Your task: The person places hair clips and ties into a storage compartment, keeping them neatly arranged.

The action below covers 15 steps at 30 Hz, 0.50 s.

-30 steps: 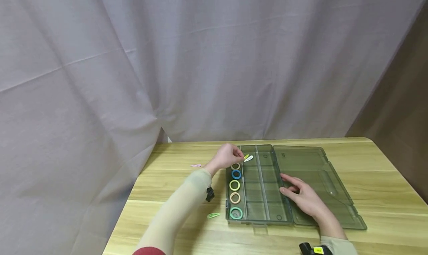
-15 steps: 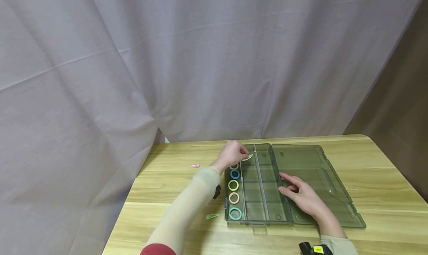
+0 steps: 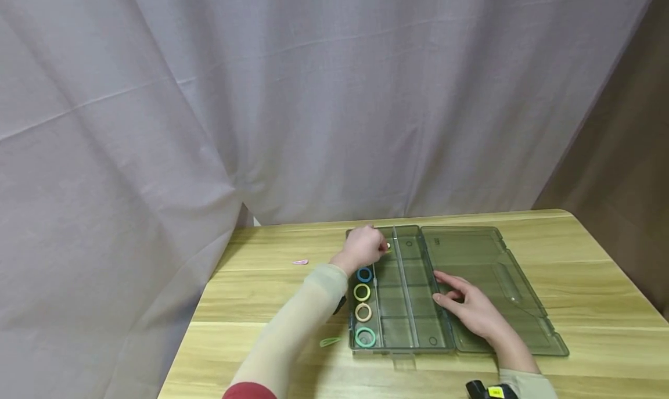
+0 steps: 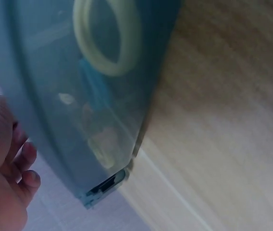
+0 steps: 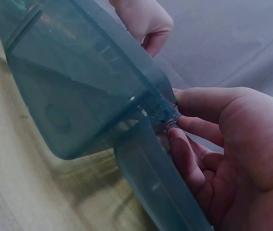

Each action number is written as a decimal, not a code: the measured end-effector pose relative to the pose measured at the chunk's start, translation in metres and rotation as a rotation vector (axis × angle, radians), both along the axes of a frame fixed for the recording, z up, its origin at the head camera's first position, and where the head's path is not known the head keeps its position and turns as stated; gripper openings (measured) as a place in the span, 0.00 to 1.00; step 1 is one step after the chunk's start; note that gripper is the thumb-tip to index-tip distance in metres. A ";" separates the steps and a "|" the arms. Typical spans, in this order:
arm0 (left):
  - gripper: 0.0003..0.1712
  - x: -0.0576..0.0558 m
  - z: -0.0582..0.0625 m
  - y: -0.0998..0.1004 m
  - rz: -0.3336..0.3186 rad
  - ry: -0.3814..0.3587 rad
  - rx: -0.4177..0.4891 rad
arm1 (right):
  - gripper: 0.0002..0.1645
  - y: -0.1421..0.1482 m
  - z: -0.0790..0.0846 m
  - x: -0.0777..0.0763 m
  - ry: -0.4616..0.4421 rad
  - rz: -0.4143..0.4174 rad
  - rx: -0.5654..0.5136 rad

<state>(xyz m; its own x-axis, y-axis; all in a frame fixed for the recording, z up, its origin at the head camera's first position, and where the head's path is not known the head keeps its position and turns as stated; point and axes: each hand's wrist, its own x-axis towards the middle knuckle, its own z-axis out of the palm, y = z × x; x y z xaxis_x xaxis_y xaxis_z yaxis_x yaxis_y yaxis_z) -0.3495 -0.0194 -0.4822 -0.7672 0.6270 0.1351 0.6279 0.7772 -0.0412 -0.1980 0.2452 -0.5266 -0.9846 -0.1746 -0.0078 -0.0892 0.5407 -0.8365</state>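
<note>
A see-through dark storage box (image 3: 453,345) lies with its lid folded flat to the right. My left hand (image 3: 362,248) reaches over its far left part and pinches small hair clips (image 3: 388,247), whose white and yellow ends show at the fingertips. Left wrist view: the curled fingers (image 4: 28,156) are beside the box wall. My right hand (image 3: 473,309) grips the hinge edge between box and lid, thumb and fingertips on the plastic. In the left column sit a blue ring (image 3: 358,274), a yellow ring (image 3: 355,293), a peach ring (image 3: 356,312) and a green ring (image 3: 358,337).
A pink hair clip (image 3: 300,262) lies on the wooden table (image 3: 251,306) left of the box, and a green hair clip (image 3: 330,342) near its front left corner. The open lid (image 3: 470,248) covers the right side. A grey curtain (image 3: 334,108) hangs behind.
The left hand has turned and lowered slightly into the box's far part, so the clips are now mostly hidden by its fingers. The right hand stays at the hinge edge.
</note>
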 end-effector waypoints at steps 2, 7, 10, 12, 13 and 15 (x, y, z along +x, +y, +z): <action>0.05 0.001 -0.003 0.000 0.001 0.018 -0.019 | 0.41 -0.001 0.000 0.001 -0.001 0.004 -0.003; 0.05 0.004 -0.008 0.002 0.021 0.042 -0.025 | 0.41 -0.001 0.000 0.001 0.006 0.004 -0.001; 0.06 0.005 -0.007 0.003 0.034 0.041 -0.025 | 0.41 -0.001 0.000 0.001 0.008 0.003 -0.002; 0.07 0.006 -0.007 0.004 0.041 0.039 -0.034 | 0.41 -0.002 0.000 0.002 0.009 0.001 -0.002; 0.07 0.006 -0.007 0.004 0.046 0.036 -0.039 | 0.41 -0.002 0.000 0.002 0.012 0.004 -0.002; 0.07 0.006 -0.006 0.004 0.053 0.033 -0.052 | 0.41 -0.002 0.001 0.002 0.016 0.005 0.001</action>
